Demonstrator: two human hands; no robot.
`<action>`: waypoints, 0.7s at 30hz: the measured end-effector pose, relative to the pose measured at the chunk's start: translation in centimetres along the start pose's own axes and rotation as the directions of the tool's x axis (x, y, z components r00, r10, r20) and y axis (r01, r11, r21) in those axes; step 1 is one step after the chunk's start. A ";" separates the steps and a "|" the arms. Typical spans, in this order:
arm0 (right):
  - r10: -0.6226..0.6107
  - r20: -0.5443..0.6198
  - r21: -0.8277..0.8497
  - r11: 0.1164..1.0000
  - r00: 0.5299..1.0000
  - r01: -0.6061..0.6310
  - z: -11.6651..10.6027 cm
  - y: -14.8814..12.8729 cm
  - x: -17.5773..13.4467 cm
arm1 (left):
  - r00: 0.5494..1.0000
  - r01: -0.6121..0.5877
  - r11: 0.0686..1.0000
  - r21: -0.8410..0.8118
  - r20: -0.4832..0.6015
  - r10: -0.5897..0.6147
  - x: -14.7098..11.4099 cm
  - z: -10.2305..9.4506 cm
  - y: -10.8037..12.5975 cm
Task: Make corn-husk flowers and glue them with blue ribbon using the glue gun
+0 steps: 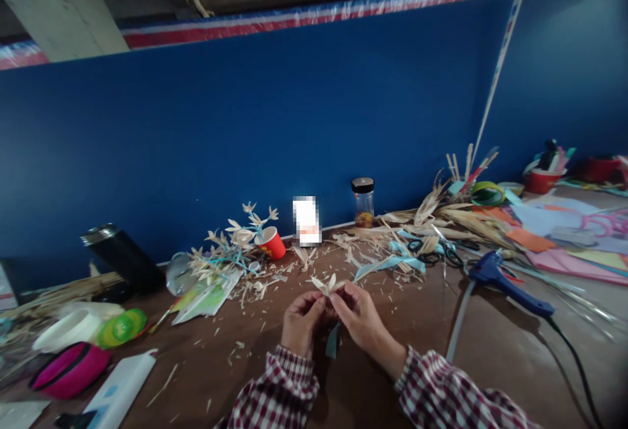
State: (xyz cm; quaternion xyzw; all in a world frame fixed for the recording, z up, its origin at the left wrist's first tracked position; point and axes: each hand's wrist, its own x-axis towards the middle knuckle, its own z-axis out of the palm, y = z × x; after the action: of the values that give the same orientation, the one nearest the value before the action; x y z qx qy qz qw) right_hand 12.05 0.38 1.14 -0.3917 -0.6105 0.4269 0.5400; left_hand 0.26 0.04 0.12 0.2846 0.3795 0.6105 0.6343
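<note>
Pale husk flower stands with its petals up between your two hands, just above the brown table. Your left hand is nearly closed, thumb and fingers pinching the flower's base from one side; your right hand pinches it from the other, its fingers curled in. Which fingertip bears on which petal is too small to tell. A teal strip hangs just below your hands. Beyond them, husk scraps litter the tabletop, and a tilted red cup stands beside a cluster of husk flowers on blue stems. Farther back is a black-lidded jar; off to your right lie black-handled scissors and a blue glue gun.
</note>
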 end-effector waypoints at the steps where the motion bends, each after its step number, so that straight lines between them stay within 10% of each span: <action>1: -0.005 -0.004 -0.011 1.000 1.000 0.005 0.0 0.1 0.0 | 1.000 -0.005 1.000 0.007 -0.001 0.005 0.0 0.0 0.0; 21: -0.002 -0.014 -0.132 0.991 1.000 0.000 -0.4 0.2 0.1 | 0.916 -0.305 0.697 0.649 -0.001 0.402 -0.1 -0.5 0.2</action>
State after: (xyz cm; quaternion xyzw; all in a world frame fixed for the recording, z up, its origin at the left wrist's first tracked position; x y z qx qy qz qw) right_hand 12.44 0.52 1.03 -0.4293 -0.6340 0.3825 0.5171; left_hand -0.24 -0.12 0.00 0.5055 0.5456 0.5746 0.3416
